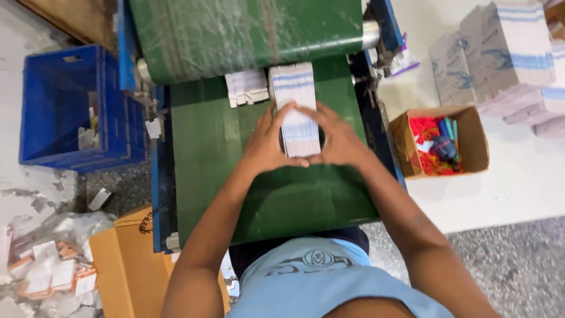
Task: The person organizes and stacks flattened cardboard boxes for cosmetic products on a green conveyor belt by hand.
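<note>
1 row of flat white-blue cartons (299, 109) mid-frame on green belt (206, 153); exact count unreadable. Left hand (268, 144) & right hand (338, 141) cup its near end, fingers bent against it. 1 blue crate (53, 106) upper left, 1 small cardboard box (477, 147) right, contents jumbled.

The person wears a light blue shirt (329, 282) with no sleeves showing over the arms, so both arms are bare from the shoulder down. The cloth looks soft and plain, with 1 dark printed emblem (315, 259) across the chest: a small round shape in the middle with curved wing-like lines spreading to each side. Below the shirt's edge a dark garment (259, 253) shows. The left hand (268, 144) and right hand (338, 140) are bare, with no gloves, rings or watch in sight.
</note>
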